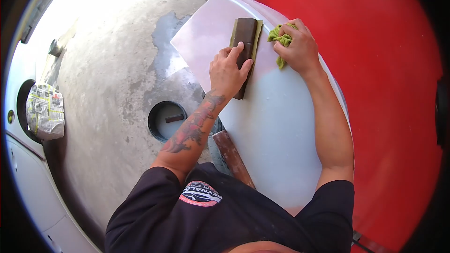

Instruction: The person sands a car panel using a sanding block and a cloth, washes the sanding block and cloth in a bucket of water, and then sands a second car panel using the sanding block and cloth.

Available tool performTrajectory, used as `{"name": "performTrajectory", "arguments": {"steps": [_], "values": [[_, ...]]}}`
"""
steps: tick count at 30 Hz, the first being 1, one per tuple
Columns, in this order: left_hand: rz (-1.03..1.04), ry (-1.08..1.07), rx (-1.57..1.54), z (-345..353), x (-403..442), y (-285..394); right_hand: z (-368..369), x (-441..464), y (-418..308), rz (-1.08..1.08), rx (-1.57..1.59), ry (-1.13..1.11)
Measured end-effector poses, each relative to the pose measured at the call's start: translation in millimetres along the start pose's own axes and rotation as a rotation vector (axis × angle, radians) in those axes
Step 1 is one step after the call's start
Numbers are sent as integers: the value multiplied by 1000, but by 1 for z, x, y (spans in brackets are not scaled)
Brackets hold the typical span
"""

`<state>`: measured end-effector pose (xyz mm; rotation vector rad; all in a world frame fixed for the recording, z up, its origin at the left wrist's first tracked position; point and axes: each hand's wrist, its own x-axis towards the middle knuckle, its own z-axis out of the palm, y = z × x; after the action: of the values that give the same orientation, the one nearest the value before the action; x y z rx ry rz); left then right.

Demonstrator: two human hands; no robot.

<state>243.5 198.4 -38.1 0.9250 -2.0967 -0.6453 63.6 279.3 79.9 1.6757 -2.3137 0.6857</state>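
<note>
A brown sanding block (246, 37) with yellowish sandpaper showing along its edges lies on a pale, wet-looking car panel (276, 126). Over the block's near half, my left hand (228, 69) grips it, thumb on the right side and fingers on the left. My right hand (300, 49) is closed round a bunched green cloth (280, 40) at the panel's upper right edge. The cloth touches the panel, and part of it hangs below my fingers. Pinkish-white colour covers the panel's far part; the nearer part looks pale blue-grey.
Left of the panel, a dark bucket (152, 124) holds liquid and a small dark block (174, 118). A reddish-brown board (232, 157) props near my body. A red surface (375, 112) fills the right. At far left, newspaper wrapping (45, 111) covers part of a white vehicle (35, 182).
</note>
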Motion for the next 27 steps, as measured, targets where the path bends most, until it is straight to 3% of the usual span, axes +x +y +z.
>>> {"name": "performTrajectory", "arguments": {"steps": [4,7,10,21,26,27], "values": [[-46,41,103,-2,-3,11,1,0,0,10,-16,-4],[-125,-18,-209,4,2,3,0,0,0,11,-10,-10],[-190,-42,-274,2,7,4,0,0,-1,14,-1,-9],[-151,-9,-147,14,-3,10,0,1,3,40,15,-31],[-339,-83,-110,20,111,-43,0,-1,0,40,41,-7],[-344,-11,-84,24,109,-39,0,-1,1,51,52,-4]]}}
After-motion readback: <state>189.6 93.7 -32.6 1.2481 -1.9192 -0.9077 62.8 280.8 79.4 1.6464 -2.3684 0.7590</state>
